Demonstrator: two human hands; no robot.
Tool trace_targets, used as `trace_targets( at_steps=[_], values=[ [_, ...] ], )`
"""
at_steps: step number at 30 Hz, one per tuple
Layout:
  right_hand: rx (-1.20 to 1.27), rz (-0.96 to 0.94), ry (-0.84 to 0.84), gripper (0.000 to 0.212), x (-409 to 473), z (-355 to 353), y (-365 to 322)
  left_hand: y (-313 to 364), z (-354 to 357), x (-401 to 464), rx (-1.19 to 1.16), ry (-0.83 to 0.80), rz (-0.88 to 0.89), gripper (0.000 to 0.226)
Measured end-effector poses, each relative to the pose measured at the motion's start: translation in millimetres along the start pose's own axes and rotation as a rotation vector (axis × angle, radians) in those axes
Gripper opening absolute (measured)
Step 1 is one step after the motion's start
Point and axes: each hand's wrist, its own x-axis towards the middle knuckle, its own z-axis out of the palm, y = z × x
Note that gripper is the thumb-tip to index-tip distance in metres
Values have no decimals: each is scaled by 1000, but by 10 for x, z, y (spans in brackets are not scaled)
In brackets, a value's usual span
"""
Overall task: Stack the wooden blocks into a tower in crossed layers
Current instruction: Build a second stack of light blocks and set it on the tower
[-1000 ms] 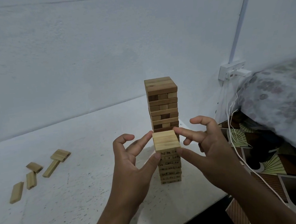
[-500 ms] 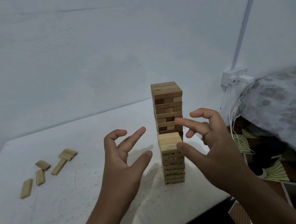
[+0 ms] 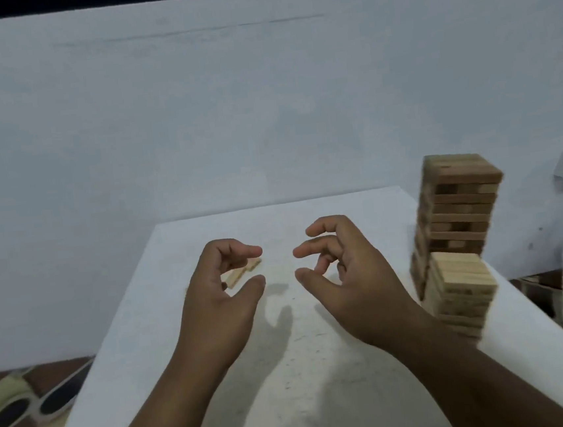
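Both forearms rise from the bottom edge toward mid-frame. The left hand [image 3: 217,297] and right hand [image 3: 351,275] face each other, fingers loosely curled, apparently holding nothing.

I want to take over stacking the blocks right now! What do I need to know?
Left hand: holds nothing, fingers loosely curled, above the white table.
Right hand: also holds nothing, hovering beside it.
Blocks: a tall tower stands at the table's right side, and a shorter tower stands just in front of it, close to the right edge. Loose blocks lie flat on the table behind the left hand, partly hidden.
Done: both towers are built up in layers, and neither hand touches them.
Left: pick up the loose blocks and probably add them to the shorter tower, crossing each layer. The picture is blurry, so count the blocks yourself.
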Motion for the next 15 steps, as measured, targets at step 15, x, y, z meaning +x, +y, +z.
trace_targets(
  at_steps=[15],
  values=[
    [-653,-37,-280,35,893,1214,836,-1215,-498,512,883,-134,-64,38]
  ],
)
